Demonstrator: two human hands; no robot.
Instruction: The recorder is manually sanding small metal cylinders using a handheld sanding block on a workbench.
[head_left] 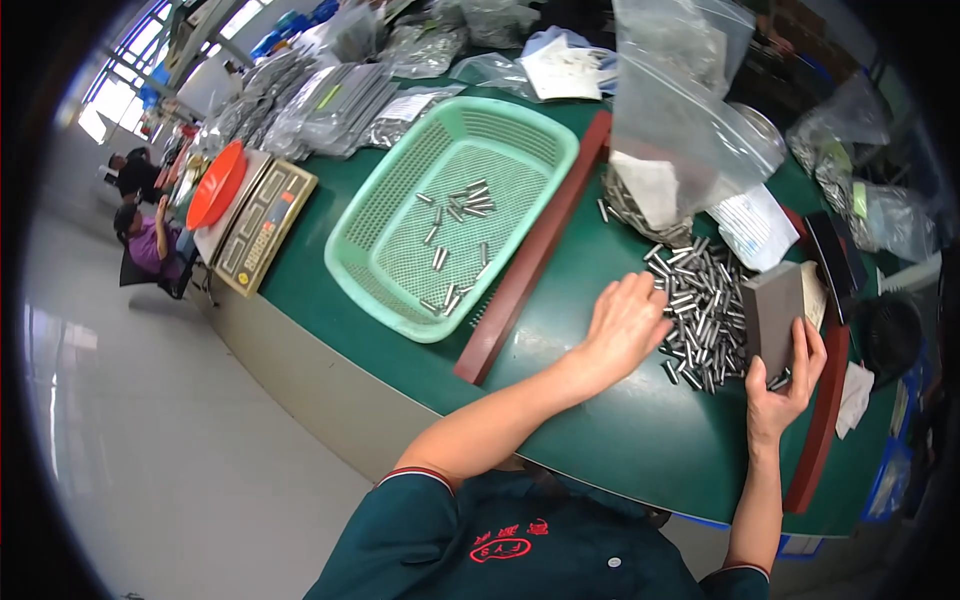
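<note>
A heap of short shiny metal pins (705, 320) lies on the green tabletop between my hands. My left hand (625, 325) is at the heap's left edge with its fingers curled together; what they hold, if anything, is hidden. On the right, my right hand (790, 385) grips a dark grey rectangular block (773, 315), thumb on one side and fingers on the other. The block stands on edge against the heap's right side. Further left, a pale green mesh basket (352, 225) contains several more scattered pins.
A dark red wooden bar (535, 275) separates basket and heap; another red bar (822, 440) runs along the right. Clear plastic bags (680, 110) rise behind the heap. A scale (265, 230) with an orange bowl (217, 187) stands far left. People sit beyond it.
</note>
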